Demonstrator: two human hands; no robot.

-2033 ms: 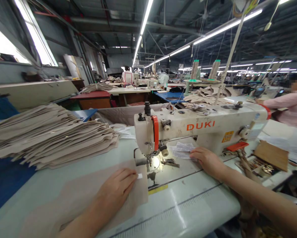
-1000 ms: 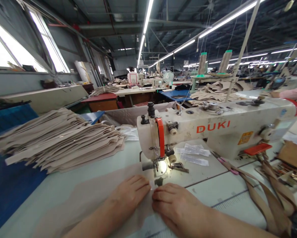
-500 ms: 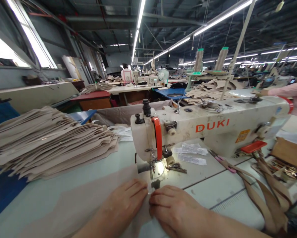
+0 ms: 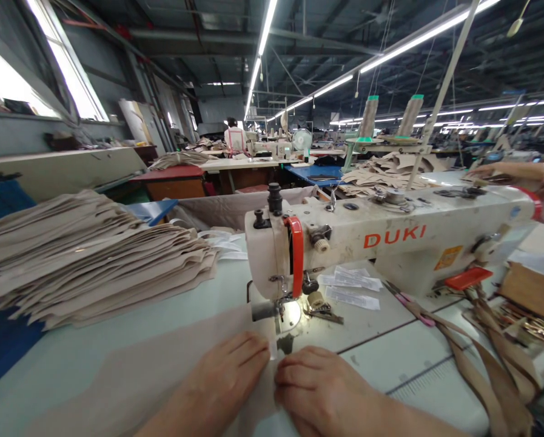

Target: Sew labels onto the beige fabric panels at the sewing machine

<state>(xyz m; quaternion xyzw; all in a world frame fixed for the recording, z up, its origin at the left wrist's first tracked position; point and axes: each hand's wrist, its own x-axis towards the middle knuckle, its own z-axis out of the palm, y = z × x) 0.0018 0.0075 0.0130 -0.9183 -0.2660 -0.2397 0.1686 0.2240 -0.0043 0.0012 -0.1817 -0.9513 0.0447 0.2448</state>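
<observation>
A white DUKI sewing machine (image 4: 390, 237) stands on the pale table (image 4: 381, 358). A beige fabric piece (image 4: 130, 376) lies flat in front of its needle (image 4: 281, 309). My left hand (image 4: 228, 379) presses flat on the fabric, fingers stretched toward the needle. My right hand (image 4: 321, 388) lies beside it with fingers curled, pinching a small white label (image 4: 273, 349) at the fabric's edge just in front of the presser foot.
A tall stack of beige cut pieces (image 4: 90, 255) fills the table's left. Loose white labels (image 4: 353, 288) lie under the machine arm. Beige straps (image 4: 481, 346) trail at the right. Another person's hand (image 4: 503, 173) reaches in at far right; more workstations stand behind.
My right hand left the loose labels and came to the fabric edge beside my left hand. Both hands now hold the label by the needle; little moved in the last half second.
</observation>
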